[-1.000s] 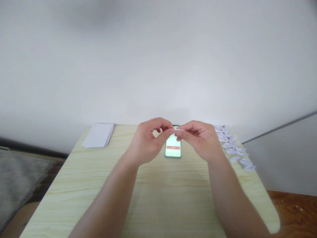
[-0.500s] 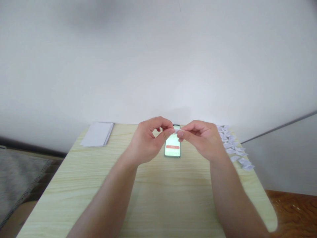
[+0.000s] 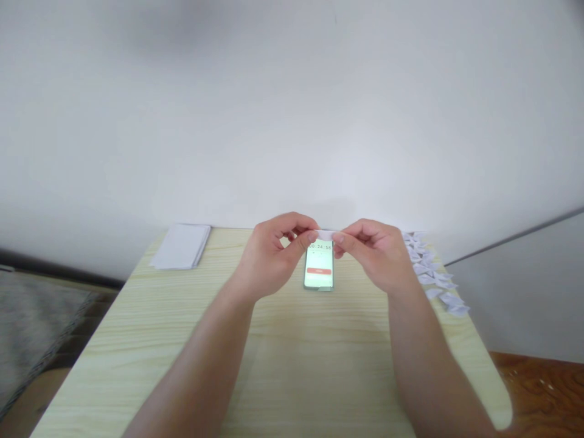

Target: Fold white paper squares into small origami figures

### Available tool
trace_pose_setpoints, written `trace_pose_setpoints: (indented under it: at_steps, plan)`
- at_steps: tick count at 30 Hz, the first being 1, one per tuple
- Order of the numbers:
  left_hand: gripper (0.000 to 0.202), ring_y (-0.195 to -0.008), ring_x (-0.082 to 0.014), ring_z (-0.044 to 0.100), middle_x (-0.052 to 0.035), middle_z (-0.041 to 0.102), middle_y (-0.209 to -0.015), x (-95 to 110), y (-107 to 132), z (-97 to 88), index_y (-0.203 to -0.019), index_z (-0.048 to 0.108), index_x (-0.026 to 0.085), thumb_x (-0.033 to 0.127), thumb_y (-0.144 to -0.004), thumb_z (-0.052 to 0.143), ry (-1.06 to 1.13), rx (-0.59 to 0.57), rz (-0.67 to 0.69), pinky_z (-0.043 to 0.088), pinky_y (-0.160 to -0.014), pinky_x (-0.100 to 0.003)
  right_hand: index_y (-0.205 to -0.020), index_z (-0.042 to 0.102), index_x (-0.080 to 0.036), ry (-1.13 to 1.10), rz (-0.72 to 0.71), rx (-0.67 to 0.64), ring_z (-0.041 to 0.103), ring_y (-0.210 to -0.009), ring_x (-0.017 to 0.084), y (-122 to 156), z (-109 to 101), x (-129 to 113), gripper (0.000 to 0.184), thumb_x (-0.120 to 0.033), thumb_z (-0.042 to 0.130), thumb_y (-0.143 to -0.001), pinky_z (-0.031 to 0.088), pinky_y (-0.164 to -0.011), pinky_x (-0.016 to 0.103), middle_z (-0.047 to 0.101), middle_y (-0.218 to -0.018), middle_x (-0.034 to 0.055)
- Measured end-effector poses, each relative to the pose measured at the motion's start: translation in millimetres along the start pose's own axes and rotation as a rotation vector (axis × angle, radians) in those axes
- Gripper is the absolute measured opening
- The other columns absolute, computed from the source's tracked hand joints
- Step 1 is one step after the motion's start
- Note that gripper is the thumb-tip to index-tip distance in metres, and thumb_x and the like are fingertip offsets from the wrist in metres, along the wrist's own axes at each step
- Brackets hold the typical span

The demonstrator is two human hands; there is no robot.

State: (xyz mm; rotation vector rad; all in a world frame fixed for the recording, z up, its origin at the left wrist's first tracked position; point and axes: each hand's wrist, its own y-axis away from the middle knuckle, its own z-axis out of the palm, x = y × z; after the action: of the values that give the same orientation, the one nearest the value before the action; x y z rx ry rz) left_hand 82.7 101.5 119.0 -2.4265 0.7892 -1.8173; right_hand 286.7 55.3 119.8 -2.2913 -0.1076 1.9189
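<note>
Above the middle of a pale wooden table [image 3: 283, 365], my left hand [image 3: 274, 255] and my right hand [image 3: 376, 255] meet fingertip to fingertip. Both pinch a small folded white paper piece [image 3: 325, 235] between thumb and forefinger, one hand at each end. Directly beneath the paper lies a phone [image 3: 319, 267] with a lit screen that shows a timer and a red bar. The paper hides the phone's top edge.
A stack of white paper sheets [image 3: 181, 246] lies at the table's far left corner. Several small folded white paper pieces [image 3: 431, 271] lie in a row along the right edge. A white wall rises just behind the table. Brown wooden floor [image 3: 542, 389] shows at the right.
My hands have drawn slightly apart, so the paper piece between them now shows as a short stretched strip. More of the phone screen is uncovered.
</note>
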Motion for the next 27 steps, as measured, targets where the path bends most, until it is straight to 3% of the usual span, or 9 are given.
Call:
trace_pose_setpoints:
  at_steps: [5, 12, 19, 27]
  plan:
    - [0.014, -0.08, -0.0154, 0.06, -0.0021, 0.072, -0.087, -2, 1, 0.5, -0.098, 0.073, 0.02, 0.033, -0.094, 0.068, 0.036, -0.003, -0.028, 0.044, -0.071, -0.029, -0.079, 0.072, -0.019, 0.05, 0.019, -0.009, 0.07, -0.069, 0.016, 0, 0, -1, 0.028, -0.044, 0.076, -0.089, 0.053, -0.066, 0.028, 0.075, -0.073, 0.0026]
    - [0.012, -0.079, -0.0152, 0.061, -0.0024, 0.068, -0.085, -6, -1, 0.7, -0.099, 0.071, 0.019, 0.029, -0.092, 0.071, 0.248, 0.007, -0.052, 0.049, -0.073, -0.03, -0.074, 0.067, -0.019, 0.082, 0.072, -0.045, 0.064, -0.063, 0.014, -1, -1, 1, 0.034, -0.049, 0.074, -0.089, 0.047, -0.064, 0.027, 0.073, -0.066, 0.0016]
    - [0.006, -0.075, -0.0121, 0.057, -0.0006, 0.066, -0.081, -5, -3, 1.3, -0.095, 0.07, 0.018, 0.024, -0.091, 0.07, 0.293, -0.009, -0.059, 0.046, -0.068, -0.026, -0.072, 0.066, -0.019, 0.013, 0.115, -0.077, 0.065, -0.065, 0.015, -1, 0, 2, 0.036, -0.049, 0.072, -0.091, 0.051, -0.069, 0.03, 0.071, -0.064, 0.0018]
    - [0.007, -0.071, -0.0101, 0.054, 0.002, 0.061, -0.076, -3, -1, 3.8, -0.098, 0.068, 0.019, 0.023, -0.093, 0.068, 0.332, -0.058, -0.085, 0.043, -0.065, -0.025, -0.079, 0.07, -0.018, -0.16, 0.215, -0.127, 0.069, -0.065, 0.017, -4, 9, 10, 0.031, -0.047, 0.078, -0.086, 0.059, -0.064, 0.032, 0.069, -0.07, 0.0009]
